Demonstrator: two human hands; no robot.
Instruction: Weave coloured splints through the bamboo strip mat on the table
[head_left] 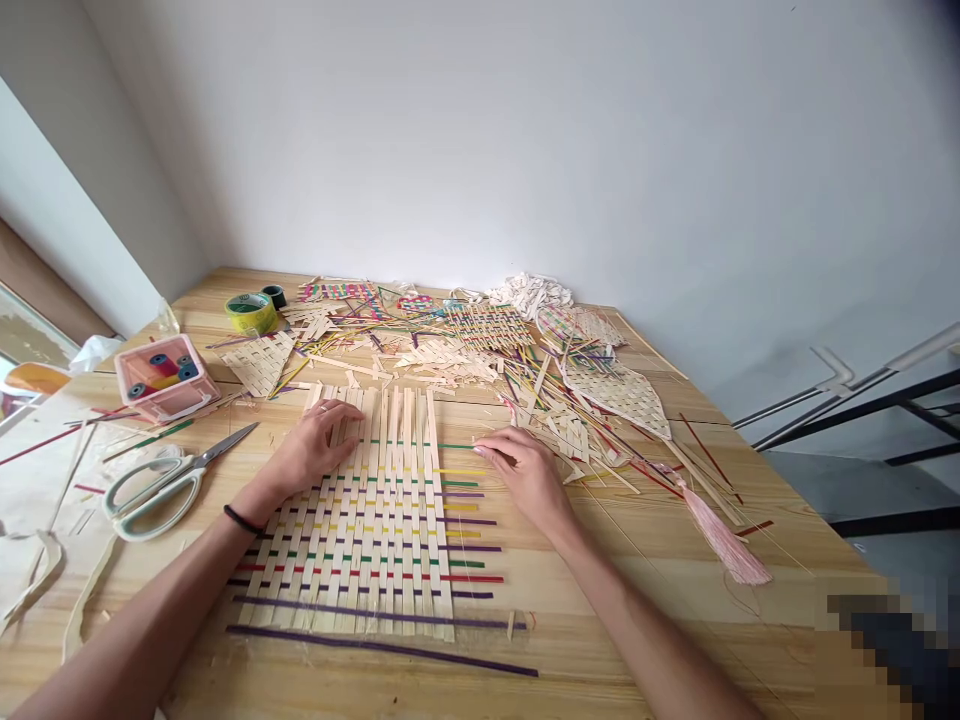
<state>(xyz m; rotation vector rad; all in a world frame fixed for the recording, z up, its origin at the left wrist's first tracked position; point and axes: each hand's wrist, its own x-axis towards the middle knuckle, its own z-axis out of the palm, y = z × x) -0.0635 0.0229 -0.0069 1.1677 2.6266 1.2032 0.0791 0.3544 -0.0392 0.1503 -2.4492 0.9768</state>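
Note:
A woven mat (367, 540) of pale upright strips crossed by purple, yellow, green and red strips lies on the wooden table (600, 640). My left hand (322, 445) rests on the upper left of the mat, its fingers bent over the pale strips; what they grip, if anything, is hidden. To the right of the mat, my right hand (517, 465) pinches the right end of a green strip (454, 446). That strip runs leftward across the upper part of the pale strips. Two purple strips cross the mat's lower end.
Scissors (157, 490) and a pink box (166, 385) of thread spools are at the left. Yellow tape (251, 313) stands behind. Loose strips and woven pieces (615, 390) cover the back; a pink tassel (724, 535) lies at the right.

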